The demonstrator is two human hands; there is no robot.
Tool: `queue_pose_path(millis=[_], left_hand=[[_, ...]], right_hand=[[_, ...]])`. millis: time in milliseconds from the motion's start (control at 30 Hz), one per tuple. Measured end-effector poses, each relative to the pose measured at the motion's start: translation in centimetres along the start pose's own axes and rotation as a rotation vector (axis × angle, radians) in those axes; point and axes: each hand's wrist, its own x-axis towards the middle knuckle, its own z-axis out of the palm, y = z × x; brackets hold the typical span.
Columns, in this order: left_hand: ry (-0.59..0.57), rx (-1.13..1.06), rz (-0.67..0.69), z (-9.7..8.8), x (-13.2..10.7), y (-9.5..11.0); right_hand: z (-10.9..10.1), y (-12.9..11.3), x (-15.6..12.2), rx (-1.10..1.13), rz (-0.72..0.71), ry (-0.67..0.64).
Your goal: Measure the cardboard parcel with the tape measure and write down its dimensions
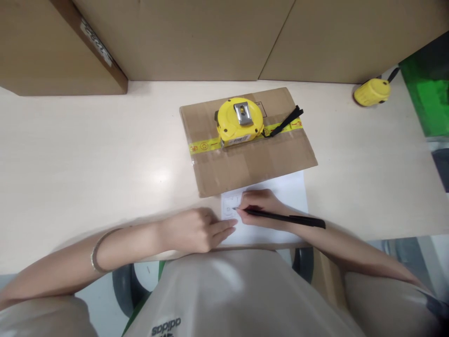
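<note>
1. At the near edge, a pale shirt [224,290] bears an upside-down "adidas"; the emblem beside it is cut off by the frame.
2. Just beyond, the left hand [199,230] lies partly unfolded, two fingers stretched onto the paper, with nothing visible in its grasp; its underside is hidden. A bracelet [94,255] circles that wrist.
3. The right hand [261,206] grips a black pen [287,217], its tip against the white paper [252,236].
4. Faint drawn lines on the paper, near the tip, are too small to read; the sheet's far edge is partly covered by the carton.
5. Farther on, a flat cardboard carton [259,161] lies askew on the desk [105,154]. Its yellow tape [206,145] carries red characters, illegible, and a smiley.
6. Upon it rests a yellow tape measure [226,117], clip upward, black strap trailing right. Its barcode label is unreadable; it partly hides a printed square behind.
7. At far right stands another yellow tape measure [372,92].
8. Large boxes [196,42], cropped above, line the back; one label's lettering is hard to decipher.
</note>
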Motion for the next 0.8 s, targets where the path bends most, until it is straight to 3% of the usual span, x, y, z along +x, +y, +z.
queue_pose_path(millis=[800], left_hand=[[0.018,0.030,-0.004,-0.07,-0.02,0.15]], right_hand=[[-0.72,-0.30,-0.07,-0.039,-0.049,0.040]])
